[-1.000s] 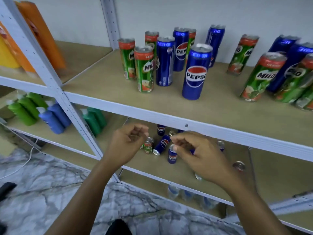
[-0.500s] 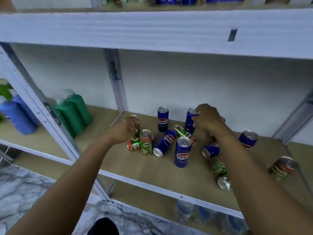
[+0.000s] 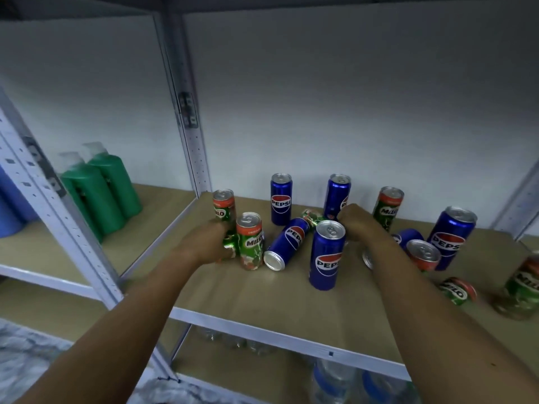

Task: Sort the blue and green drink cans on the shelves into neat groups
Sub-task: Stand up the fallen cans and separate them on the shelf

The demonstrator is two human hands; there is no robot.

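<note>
Green Milo cans clustered at ten o'clock, where my left hand (image 3: 214, 243) curled round a fallen green can (image 3: 229, 243). My right hand (image 3: 357, 225) sat at one o'clock; I could not tell what it held. The toppled blue can (image 3: 287, 243) lay between both hands, long axis running seven to one, equally near.

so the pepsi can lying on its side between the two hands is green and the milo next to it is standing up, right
Not quite. In the head view the lying Pepsi can is blue, not green. The Milo can beside it is indeed standing upright, next to the left hand.
</note>
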